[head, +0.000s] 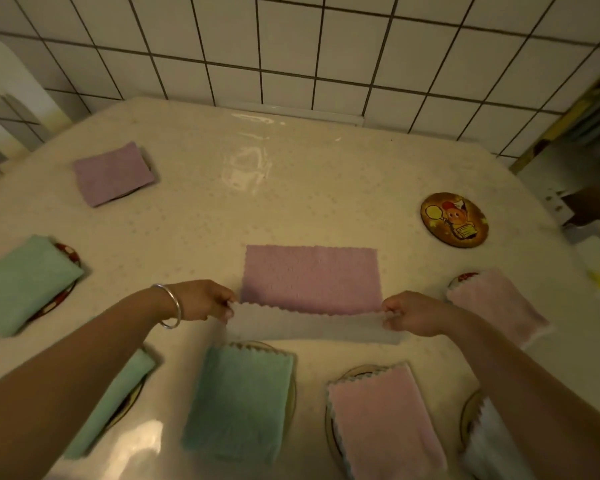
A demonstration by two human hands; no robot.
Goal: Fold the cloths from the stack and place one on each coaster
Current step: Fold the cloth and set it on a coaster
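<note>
Along the left edge of the table (291,209) a folded green cloth (25,282) lay over a coaster whose dark rim just showed beside it, and farther back a folded purple cloth (113,173) hid whatever was beneath it. Nearer the person, another green cloth (111,403) covered a coaster at the lower left, and a third green one (239,400) sat on a coaster in front. At the centre, the left hand (205,301) pinched the near left corner of the purple cloth being folded (310,278), and the right hand (413,313) pinched the near right corner, so the near edge was lifted and blurred while the rest lay flat on the table. To the right of the front green cloth, a pink cloth (385,420) rested on its coaster, a pale cloth (489,441) partly covered another at the lower right, and a second pink one (496,303) lay over a coaster beside the right hand. Farther back on the right, the cartoon coaster (454,219) stood bare. By my judgement the task was nearly done: this last fold and that one empty coaster remained, and no stack was in view.
</note>
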